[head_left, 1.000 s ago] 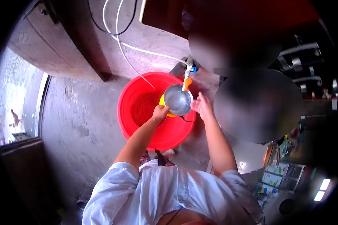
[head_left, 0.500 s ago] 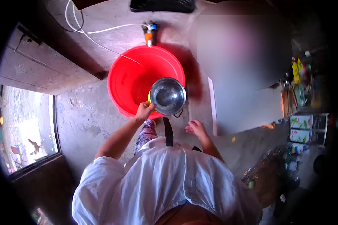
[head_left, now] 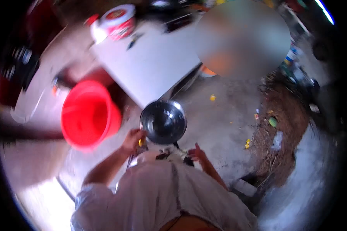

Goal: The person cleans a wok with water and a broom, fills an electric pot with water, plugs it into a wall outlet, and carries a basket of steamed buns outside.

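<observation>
My left hand (head_left: 133,141) is closed on the left rim of a shiny metal bowl (head_left: 164,122), which is held in front of my waist with its opening facing up. A small yellow patch (head_left: 142,141) shows beside my fingers at the rim; what it is I cannot make out. To the lower right of the bowl is my right hand (head_left: 197,154), apart from the rim, with its thumb raised and nothing visible in it. Off to the left on the floor stands a large red plastic tub (head_left: 85,115).
A white-topped table (head_left: 154,57) lies ahead, its near corner close to the bowl. On it stands a red and white bucket (head_left: 118,23). Brown dirt and litter (head_left: 283,123) cover the floor on the right. A blurred patch hides the upper right.
My view has turned right, away from the red tub, which now sits further left. The bowl, still in my left hand, is no longer over the tub. The table is now ahead.
</observation>
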Demonstrator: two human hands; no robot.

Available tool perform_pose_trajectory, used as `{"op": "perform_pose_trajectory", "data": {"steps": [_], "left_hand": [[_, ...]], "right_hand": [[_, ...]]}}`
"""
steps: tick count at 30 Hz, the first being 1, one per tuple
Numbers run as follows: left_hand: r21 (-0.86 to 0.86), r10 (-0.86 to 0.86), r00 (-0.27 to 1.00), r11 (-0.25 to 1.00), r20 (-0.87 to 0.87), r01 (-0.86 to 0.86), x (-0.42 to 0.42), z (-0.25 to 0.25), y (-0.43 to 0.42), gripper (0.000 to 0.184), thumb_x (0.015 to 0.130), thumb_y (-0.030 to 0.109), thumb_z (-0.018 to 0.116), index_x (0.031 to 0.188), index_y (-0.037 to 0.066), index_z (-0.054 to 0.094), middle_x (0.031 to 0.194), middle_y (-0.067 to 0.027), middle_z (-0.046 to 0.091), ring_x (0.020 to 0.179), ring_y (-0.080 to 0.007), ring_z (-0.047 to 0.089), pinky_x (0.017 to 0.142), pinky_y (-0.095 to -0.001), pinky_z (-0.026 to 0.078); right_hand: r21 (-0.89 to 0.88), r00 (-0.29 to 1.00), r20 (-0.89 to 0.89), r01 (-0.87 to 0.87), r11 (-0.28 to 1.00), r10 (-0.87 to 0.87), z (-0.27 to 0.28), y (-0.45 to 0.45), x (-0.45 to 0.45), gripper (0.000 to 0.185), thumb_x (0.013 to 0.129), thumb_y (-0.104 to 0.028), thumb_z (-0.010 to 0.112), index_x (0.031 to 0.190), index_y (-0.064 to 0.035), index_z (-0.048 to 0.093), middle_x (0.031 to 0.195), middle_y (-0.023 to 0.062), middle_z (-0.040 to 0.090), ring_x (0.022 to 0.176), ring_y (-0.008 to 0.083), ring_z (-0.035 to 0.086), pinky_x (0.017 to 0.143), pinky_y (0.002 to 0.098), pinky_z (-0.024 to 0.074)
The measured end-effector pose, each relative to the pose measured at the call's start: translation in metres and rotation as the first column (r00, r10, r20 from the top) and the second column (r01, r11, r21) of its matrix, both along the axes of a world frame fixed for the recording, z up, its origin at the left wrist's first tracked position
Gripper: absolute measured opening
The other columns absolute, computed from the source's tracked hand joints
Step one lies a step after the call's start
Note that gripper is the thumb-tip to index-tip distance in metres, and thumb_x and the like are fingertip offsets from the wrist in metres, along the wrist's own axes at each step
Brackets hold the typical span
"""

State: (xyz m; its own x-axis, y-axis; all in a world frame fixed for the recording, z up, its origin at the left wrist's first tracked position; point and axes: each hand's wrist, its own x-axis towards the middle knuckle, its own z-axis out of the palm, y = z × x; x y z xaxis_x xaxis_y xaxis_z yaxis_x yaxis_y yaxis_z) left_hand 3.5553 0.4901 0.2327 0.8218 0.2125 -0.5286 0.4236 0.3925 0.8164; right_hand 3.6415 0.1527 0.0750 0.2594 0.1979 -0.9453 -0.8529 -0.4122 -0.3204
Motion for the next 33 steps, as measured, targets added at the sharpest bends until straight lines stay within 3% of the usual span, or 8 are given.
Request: {"op": "perform_pose_trajectory", "data": {"steps": [4,10,12,17,23,25,30,33], "left_hand": [[0.038,-0.163,0.987,0.986,0.014,0.162,0.083,-0.016,-0.058,0.026,0.073,0.026,0.057,0.074,0.0,0.057,0.058,-0.0032,0.052,0.052,-0.0115,0.047,0.049,-0.0244,0.036],[0.056,-0.387,0.917,0.922,0.1,0.383,0.227,0.019,-0.139,0.028,0.072,0.029,0.057,0.072,0.0,0.058,0.06,-0.0036,0.052,0.054,-0.0101,0.045,0.05,-0.0247,0.035],[0.119,-0.558,0.825,0.828,0.084,0.548,0.277,0.018,-0.157,0.029,0.076,0.028,0.053,0.072,0.0,0.057,0.062,-0.0044,0.053,0.056,-0.0115,0.047,0.051,-0.0255,0.037],[0.143,-0.679,0.732,0.731,0.056,0.667,0.415,0.026,-0.206,0.03,0.076,0.029,0.054,0.074,-0.001,0.057,0.067,-0.0045,0.054,0.059,-0.0109,0.047,0.053,-0.025,0.037],[0.127,-0.702,0.707,0.711,0.083,0.691,0.576,0.037,-0.282,0.028,0.076,0.029,0.056,0.072,0.001,0.056,0.063,-0.0039,0.053,0.055,-0.0111,0.047,0.05,-0.0242,0.036],[0.164,-0.692,0.721,0.715,0.029,0.679,0.626,0.036,-0.309,0.027,0.075,0.029,0.055,0.071,0.002,0.056,0.062,-0.0035,0.053,0.054,-0.0111,0.046,0.049,-0.0243,0.036],[0.052,-0.599,0.794,0.801,0.104,0.597,0.743,0.038,-0.378,0.025,0.075,0.028,0.054,0.071,0.003,0.056,0.062,-0.003,0.052,0.054,-0.011,0.046,0.05,-0.0248,0.036],[0.089,-0.467,0.88,0.883,0.088,0.46,0.802,0.039,-0.417,0.025,0.073,0.024,0.058,0.074,0.0,0.057,0.064,-0.0039,0.053,0.057,-0.012,0.048,0.054,-0.025,0.038]], "right_hand": [[0.153,0.94,-0.158,0.326,0.933,-0.303,-0.012,-0.05,0.018,0.092,0.066,-0.076,0.023,0.116,-0.002,0.043,0.106,0.0164,0.053,0.091,0.0292,0.053,0.08,0.0452,0.0356],[0.303,0.713,-0.143,0.692,0.655,-0.686,-0.019,-0.105,0.112,0.051,0.078,-0.054,0.039,0.086,-0.0044,0.051,0.081,0.0103,0.056,0.078,0.0256,0.057,0.066,0.036,0.0443],[0.739,0.639,-0.456,0.66,0.136,-0.62,-0.036,-0.138,0.159,0.024,0.081,-0.029,0.046,0.072,-0.0061,0.048,0.069,0.0071,0.053,0.068,0.0221,0.056,0.057,0.0294,0.0434],[0.557,0.365,-0.013,0.776,0.296,-0.931,-0.013,-0.222,0.255,0.007,0.074,-0.015,0.05,0.072,-0.0078,0.052,0.061,0.0034,0.051,0.052,0.0165,0.048,0.047,0.0287,0.0385],[0.601,0.055,0.09,0.794,0.098,-0.994,-0.037,-0.342,0.336,0.014,0.074,-0.018,0.05,0.063,-0.0104,0.053,0.055,0.0035,0.052,0.047,0.0184,0.05,0.043,0.0321,0.0425],[0.43,-0.287,-0.061,0.857,-0.284,-0.956,-0.002,-0.359,0.378,0.02,0.074,-0.022,0.05,0.056,-0.0147,0.049,0.05,-0.0001,0.049,0.045,0.0149,0.049,0.041,0.0293,0.0406],[0.53,-0.15,0.014,0.84,-0.12,-0.989,-0.017,-0.46,0.511,0.028,0.074,-0.029,0.051,0.05,-0.0169,0.043,0.046,-0.0032,0.046,0.04,0.0146,0.045,0.038,0.0279,0.0381],[0.322,-0.359,0.011,0.885,-0.336,-0.933,-0.029,-0.522,0.593,0.026,0.075,-0.028,0.05,0.052,-0.0166,0.044,0.045,-0.0018,0.045,0.037,0.0137,0.041,0.033,0.0278,0.034]]}}
